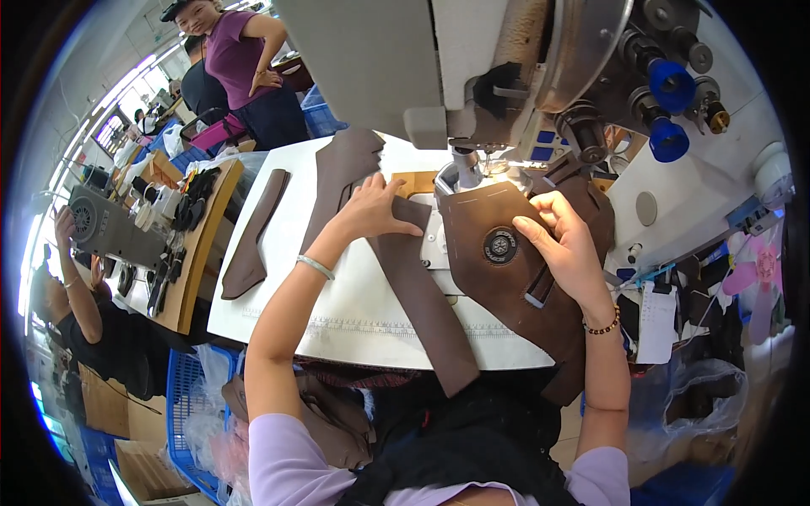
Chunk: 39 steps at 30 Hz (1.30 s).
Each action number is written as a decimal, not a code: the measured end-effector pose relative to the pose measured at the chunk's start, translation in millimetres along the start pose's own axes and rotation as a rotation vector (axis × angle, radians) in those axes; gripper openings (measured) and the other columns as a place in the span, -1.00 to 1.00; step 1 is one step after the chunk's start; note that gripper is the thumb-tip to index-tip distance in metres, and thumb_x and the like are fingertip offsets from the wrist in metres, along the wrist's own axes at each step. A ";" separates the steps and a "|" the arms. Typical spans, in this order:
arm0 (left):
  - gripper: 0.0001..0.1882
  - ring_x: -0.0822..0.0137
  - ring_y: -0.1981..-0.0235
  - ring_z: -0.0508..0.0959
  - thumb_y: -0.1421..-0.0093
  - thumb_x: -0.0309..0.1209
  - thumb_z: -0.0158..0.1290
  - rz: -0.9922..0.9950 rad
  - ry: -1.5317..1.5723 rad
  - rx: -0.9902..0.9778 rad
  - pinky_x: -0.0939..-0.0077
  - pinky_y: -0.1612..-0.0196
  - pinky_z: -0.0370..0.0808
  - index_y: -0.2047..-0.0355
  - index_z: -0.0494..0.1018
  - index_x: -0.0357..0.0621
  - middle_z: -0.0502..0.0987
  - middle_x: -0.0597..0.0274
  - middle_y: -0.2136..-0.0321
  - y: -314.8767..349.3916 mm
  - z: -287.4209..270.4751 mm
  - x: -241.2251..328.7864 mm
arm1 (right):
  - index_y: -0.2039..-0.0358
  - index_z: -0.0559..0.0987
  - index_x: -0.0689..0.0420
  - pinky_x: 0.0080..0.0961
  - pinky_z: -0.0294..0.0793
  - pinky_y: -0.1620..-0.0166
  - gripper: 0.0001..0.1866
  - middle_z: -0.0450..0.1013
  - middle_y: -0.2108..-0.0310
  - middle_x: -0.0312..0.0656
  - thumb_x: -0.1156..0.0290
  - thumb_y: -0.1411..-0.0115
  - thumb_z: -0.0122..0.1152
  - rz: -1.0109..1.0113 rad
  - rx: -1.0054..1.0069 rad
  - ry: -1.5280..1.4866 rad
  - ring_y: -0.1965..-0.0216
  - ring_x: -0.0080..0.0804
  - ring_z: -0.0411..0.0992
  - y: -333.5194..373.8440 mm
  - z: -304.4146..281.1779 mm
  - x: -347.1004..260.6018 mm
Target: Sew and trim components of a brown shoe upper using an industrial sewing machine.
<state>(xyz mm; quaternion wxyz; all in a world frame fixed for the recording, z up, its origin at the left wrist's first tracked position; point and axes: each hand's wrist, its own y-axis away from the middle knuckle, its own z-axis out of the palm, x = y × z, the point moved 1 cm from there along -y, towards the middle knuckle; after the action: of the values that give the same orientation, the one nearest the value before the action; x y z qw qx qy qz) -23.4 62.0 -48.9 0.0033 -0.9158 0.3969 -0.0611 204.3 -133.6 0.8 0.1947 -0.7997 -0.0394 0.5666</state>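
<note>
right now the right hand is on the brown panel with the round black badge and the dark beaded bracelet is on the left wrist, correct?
No: the head view shows the dark beaded bracelet on the right wrist, not the left. The right hand is on the brown panel with the badge.

Behind your panel point(472, 240), at twelve o'clock, stands the sewing machine point(380, 67). At ten-thirty, your table point(371, 347) bears a loose piece point(256, 232).

White table point(291, 226), curved brown piece point(256, 240), brown strip point(426, 316)
</note>
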 end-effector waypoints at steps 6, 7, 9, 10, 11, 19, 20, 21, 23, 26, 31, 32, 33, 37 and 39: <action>-0.58 0.28 0.20 0.41 0.08 -0.22 0.27 -0.134 0.496 -0.024 0.53 0.12 0.33 0.30 0.43 -0.22 0.40 0.17 0.35 15.4 -14.7 -29.4 | 0.29 0.40 0.20 -0.51 0.38 0.29 -0.76 0.51 0.46 -0.10 0.29 -0.19 0.12 -0.040 0.057 0.133 0.44 -0.36 0.46 0.6 0.5 5.1; -0.58 0.28 0.20 0.41 0.08 -0.22 0.27 -0.137 0.493 -0.030 0.53 0.12 0.33 0.30 0.43 -0.22 0.40 0.17 0.35 24.3 -20.5 -36.8 | 0.30 0.41 0.19 -0.48 0.36 0.34 -0.76 0.47 0.52 -0.11 0.26 -0.20 0.11 -0.026 0.025 0.271 0.49 -0.31 0.42 0.9 0.1 2.6; -0.76 0.48 0.30 0.44 0.06 -0.39 0.24 -0.094 1.031 -0.013 0.63 0.21 0.35 0.42 0.44 -0.17 0.44 0.36 0.44 44.3 -34.7 -48.8 | 0.31 0.42 0.17 -0.45 0.34 0.38 -0.75 0.43 0.57 -0.13 0.24 -0.20 0.11 -0.009 -0.008 0.406 0.53 -0.26 0.38 2.1 1.6 4.9; -0.76 0.48 0.30 0.44 0.06 -0.39 0.24 -0.095 1.030 -0.016 0.63 0.21 0.35 0.42 0.44 -0.17 0.44 0.36 0.44 50.9 -41.5 -51.0 | 0.32 0.42 0.17 -0.42 0.31 0.42 -0.75 0.40 0.59 -0.12 0.22 -0.20 0.10 -0.132 0.061 0.439 0.56 -0.22 0.34 2.3 3.5 10.3; -0.79 0.55 0.36 0.43 0.08 -0.46 0.24 -0.067 1.151 0.000 0.67 0.24 0.35 0.44 0.44 -0.14 0.46 0.41 0.48 57.3 -48.5 -52.8 | 0.33 0.42 0.16 -0.40 0.29 0.45 -0.74 0.37 0.61 -0.11 0.21 -0.20 0.09 -0.256 0.129 0.470 0.59 -0.18 0.30 2.9 4.7 13.4; -0.82 0.52 0.39 0.49 0.14 -0.54 0.25 0.230 1.322 0.048 0.68 0.22 0.37 0.46 0.55 -0.21 0.55 0.30 0.45 68.6 -92.1 8.9 | 0.39 0.39 0.20 -0.67 0.22 0.47 -0.79 0.31 0.60 -0.34 0.31 -0.24 0.06 -0.134 0.085 0.017 0.53 -0.72 0.22 11.8 10.1 20.6; -0.82 0.52 0.39 0.49 0.14 -0.54 0.25 0.232 1.326 0.051 0.68 0.22 0.37 0.46 0.55 -0.21 0.55 0.30 0.45 66.3 -95.6 18.8 | 0.39 0.38 0.20 -0.72 0.20 0.47 -0.79 0.28 0.60 -0.41 0.32 -0.25 0.05 -0.123 0.114 -0.063 0.51 -0.79 0.17 13.2 9.8 21.4; -0.82 0.50 0.38 0.49 0.14 -0.54 0.24 0.253 1.341 0.057 0.68 0.21 0.37 0.45 0.54 -0.23 0.55 0.29 0.45 65.3 -99.6 28.0 | 0.39 0.38 0.20 -0.72 0.20 0.47 -0.79 0.28 0.60 -0.41 0.32 -0.25 0.05 -0.124 0.109 -0.064 0.51 -0.79 0.17 13.6 11.1 18.4; -0.83 0.46 0.35 0.49 0.11 -0.53 0.21 0.252 1.229 0.108 0.65 0.19 0.36 0.43 0.54 -0.26 0.55 0.27 0.44 55.0 -101.7 43.4 | 0.41 0.38 0.19 -0.77 0.19 0.45 -0.80 0.29 0.57 -0.45 0.32 -0.26 0.05 -0.020 0.145 -0.280 0.51 -0.82 0.16 14.7 9.6 12.5; -0.81 0.51 0.45 0.50 0.07 -0.47 0.23 0.148 1.259 0.128 0.68 0.30 0.40 0.40 0.55 -0.24 0.55 0.28 0.49 39.5 -94.1 54.1 | 0.41 0.37 0.17 -0.81 0.19 0.43 -0.80 0.31 0.53 -0.43 0.32 -0.25 0.06 0.027 0.110 -0.253 0.47 -0.83 0.16 15.8 7.5 13.0; -0.77 0.54 0.54 0.49 0.05 -0.38 0.26 0.013 1.103 0.185 0.75 0.44 0.39 0.42 0.53 -0.25 0.53 0.26 0.56 31.3 -95.2 70.1 | 0.42 0.37 0.18 -0.78 0.26 0.36 -0.78 0.35 0.48 -0.39 0.32 -0.19 0.16 -0.013 0.174 -0.123 0.42 -0.79 0.21 15.7 7.7 16.6; -0.75 0.54 0.56 0.49 0.05 -0.36 0.27 -0.029 1.067 0.172 0.77 0.46 0.39 0.42 0.52 -0.26 0.52 0.25 0.57 32.2 -97.2 72.7 | 0.43 0.36 0.18 -0.77 0.28 0.35 -0.77 0.36 0.47 -0.39 0.33 -0.17 0.19 -0.061 0.188 -0.106 0.41 -0.77 0.22 14.6 8.7 13.9; -0.75 0.54 0.56 0.49 0.05 -0.36 0.27 -0.029 1.068 0.172 0.77 0.46 0.39 0.42 0.52 -0.26 0.52 0.25 0.57 32.7 -98.6 74.3 | 0.41 0.39 0.20 -0.73 0.32 0.28 -0.79 0.39 0.44 -0.36 0.37 -0.14 0.22 -0.032 0.154 -0.138 0.36 -0.73 0.28 13.0 6.6 13.2; -0.70 0.52 0.59 0.49 0.10 -0.32 0.30 -0.040 1.071 0.186 0.79 0.50 0.39 0.45 0.50 -0.27 0.50 0.24 0.61 32.0 -96.9 73.7 | 0.29 0.43 0.25 -0.72 0.36 0.20 -0.79 0.44 0.35 -0.30 0.41 -0.14 0.20 -0.004 0.117 -0.360 0.29 -0.70 0.34 7.1 8.7 8.5; -0.69 0.52 0.60 0.49 0.11 -0.31 0.31 -0.028 1.141 0.175 0.78 0.51 0.39 0.46 0.50 -0.28 0.50 0.23 0.61 30.9 -94.8 75.1 | 0.16 0.44 0.28 -0.70 0.37 0.12 -0.71 0.46 0.26 -0.26 0.43 -0.14 0.19 0.056 0.060 -0.461 0.23 -0.67 0.37 8.0 8.5 6.9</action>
<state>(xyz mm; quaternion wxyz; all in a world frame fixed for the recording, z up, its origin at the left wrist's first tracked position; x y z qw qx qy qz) -5.8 -9.7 51.7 -0.1364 -0.7395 0.3170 -0.5780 197.6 -136.8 -10.5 0.1885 -0.6437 -0.0441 0.7404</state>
